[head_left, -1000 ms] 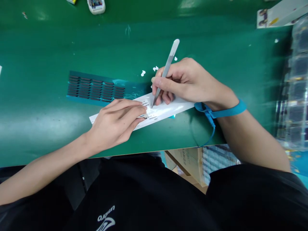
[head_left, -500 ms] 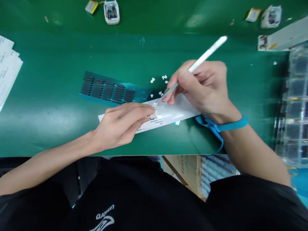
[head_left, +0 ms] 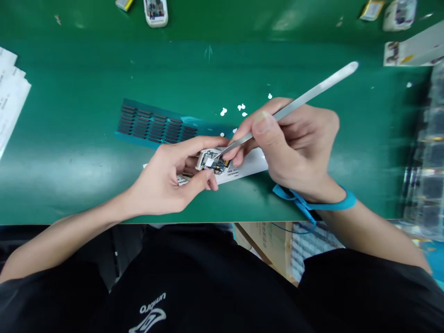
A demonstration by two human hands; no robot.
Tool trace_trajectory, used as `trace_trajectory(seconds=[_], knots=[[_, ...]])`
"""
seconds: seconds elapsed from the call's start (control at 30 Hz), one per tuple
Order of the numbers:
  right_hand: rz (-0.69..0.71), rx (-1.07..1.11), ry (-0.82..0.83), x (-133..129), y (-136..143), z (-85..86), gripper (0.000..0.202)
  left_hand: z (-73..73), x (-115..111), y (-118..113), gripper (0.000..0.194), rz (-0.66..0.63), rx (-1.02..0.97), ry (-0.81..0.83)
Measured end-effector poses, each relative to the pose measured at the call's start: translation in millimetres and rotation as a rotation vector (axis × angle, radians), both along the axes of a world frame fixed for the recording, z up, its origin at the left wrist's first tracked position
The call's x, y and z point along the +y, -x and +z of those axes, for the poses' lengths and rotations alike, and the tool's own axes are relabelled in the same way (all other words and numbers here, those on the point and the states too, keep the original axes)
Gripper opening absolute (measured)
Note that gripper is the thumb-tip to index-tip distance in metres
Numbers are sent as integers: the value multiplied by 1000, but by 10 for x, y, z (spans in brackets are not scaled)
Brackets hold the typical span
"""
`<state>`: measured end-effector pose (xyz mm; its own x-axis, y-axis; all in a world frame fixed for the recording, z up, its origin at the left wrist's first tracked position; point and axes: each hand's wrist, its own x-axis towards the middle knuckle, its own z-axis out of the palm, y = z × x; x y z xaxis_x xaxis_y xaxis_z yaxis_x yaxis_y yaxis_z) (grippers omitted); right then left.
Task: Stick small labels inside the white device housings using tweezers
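Sheet lies partly covered, its print too small to read; another unit is cut off at the top; whether the tweezers touch the white patch in the device is hard to tell. The left hand grips the device by its edges, above the sheet; the right hand pinches the tweezers, thumb and fingers closed.

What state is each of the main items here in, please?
Left hand: holding the electronic device
Electronic device: open, circuit board exposed
Right hand: gripping the tweezers
Tweezers: slanted, tip at circuit board
Printed sheet: partly covered
Black strips: in rows on blue sheet
Blue wrist strap: being worn
White cut-outs: scattered
Two far casings: open
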<state>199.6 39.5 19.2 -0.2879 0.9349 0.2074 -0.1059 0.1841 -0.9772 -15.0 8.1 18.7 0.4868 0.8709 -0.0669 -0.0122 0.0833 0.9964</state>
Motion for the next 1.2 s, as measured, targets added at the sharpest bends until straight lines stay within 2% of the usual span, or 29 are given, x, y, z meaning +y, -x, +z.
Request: trace_trajectory(seconds=[0.1, 0.3, 0.47, 0.83, 1.03, 1.2], knots=[[30, 2, 1, 10, -16, -7, 24, 15, -27, -22, 46, 5, -11, 46], [-14, -74, 80, -10, 1, 27, 26, 44, -44, -31, 43, 27, -34, 107], [-6, -58, 97, -4, 8, 33, 28, 42, -56, -31, 45, 42, -29, 130], [29, 10, 28, 20, 2, -33, 27, -64, -111, -31, 45, 15, -80, 54], [-11, -28, 2, -10, 19, -15, 28, -8, -118, -55, 40, 54, -38, 110], [-39, -73, -54, -37, 28, -27, 29, 9, -106, -90, 27, 99, 6, 166]])
